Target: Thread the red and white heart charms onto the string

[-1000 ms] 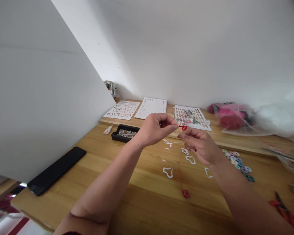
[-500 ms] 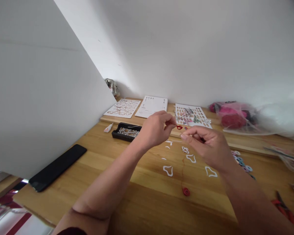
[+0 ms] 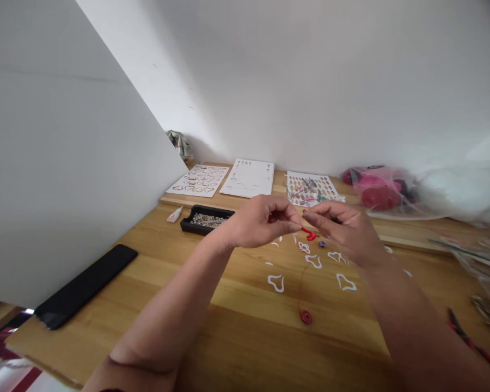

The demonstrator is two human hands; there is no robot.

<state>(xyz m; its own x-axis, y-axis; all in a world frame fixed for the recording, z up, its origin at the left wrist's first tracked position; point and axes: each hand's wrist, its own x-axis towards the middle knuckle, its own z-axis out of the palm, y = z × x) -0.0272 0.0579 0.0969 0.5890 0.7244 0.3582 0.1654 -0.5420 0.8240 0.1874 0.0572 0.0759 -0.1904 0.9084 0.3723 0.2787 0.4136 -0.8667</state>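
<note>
My left hand [image 3: 267, 220] is closed in a pinch, its fingertips at the end of a small red curled strip [image 3: 311, 236]. The strip's loop hangs just below the gap between both hands. My right hand [image 3: 341, 226] is also pinched, thumb against forefinger, close to the left fingertips; whatever it holds is too small to make out. Below the hands, white wavy cut-out shapes [image 3: 276, 283] lie spread on the wooden table [image 3: 228, 337]. A small red coil [image 3: 306, 317] rests nearer to me, with a thin thread-like line running up from it.
A black tray [image 3: 188, 224] of beads and a small white tube [image 3: 174, 215] stand to the left, with a black phone-like slab [image 3: 85, 286] nearer. Patterned sheets [image 3: 200, 181] lie on the back ledge. Bagged pink material [image 3: 381, 188] and red-handled pliers [image 3: 469, 343] are at right.
My hands have come closer together and the left has shifted slightly lower. The red strip now shows below the fingertips rather than behind them. The view has shifted slightly.
</note>
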